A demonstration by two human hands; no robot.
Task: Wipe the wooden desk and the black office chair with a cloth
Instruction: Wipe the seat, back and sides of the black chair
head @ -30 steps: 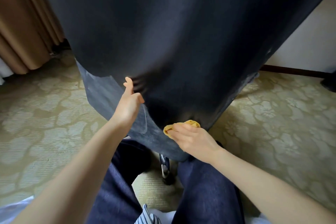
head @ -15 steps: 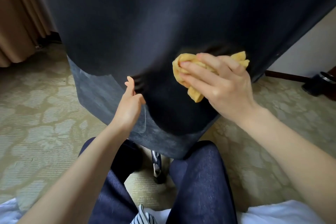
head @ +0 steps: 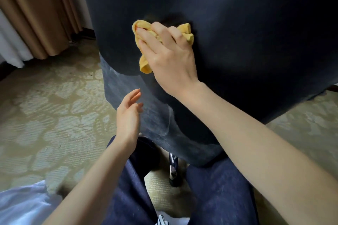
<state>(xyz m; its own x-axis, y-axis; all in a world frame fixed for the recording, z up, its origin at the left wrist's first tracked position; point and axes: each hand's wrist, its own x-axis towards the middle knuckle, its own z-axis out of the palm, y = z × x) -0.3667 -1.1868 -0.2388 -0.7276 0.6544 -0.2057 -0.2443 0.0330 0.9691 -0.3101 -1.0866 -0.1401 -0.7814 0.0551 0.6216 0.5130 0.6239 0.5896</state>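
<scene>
Right hand [head: 172, 60], fingers curled over the cloth [head: 185, 30], rubs the chair back [head: 247, 23]; left hand [head: 128, 115] hangs loose, empty. Looks mid-wipe, desk unseen.

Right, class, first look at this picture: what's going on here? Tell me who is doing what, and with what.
A person is wiping the black office chair. Their right hand grips a bunched yellow cloth and presses it against the chair's dark back. The left hand is open, fingers relaxed, low beside the chair's lower part; whether it touches cannot be told. The person's legs in dark trousers are close to the chair, which stands on a patterned carpet.
</scene>
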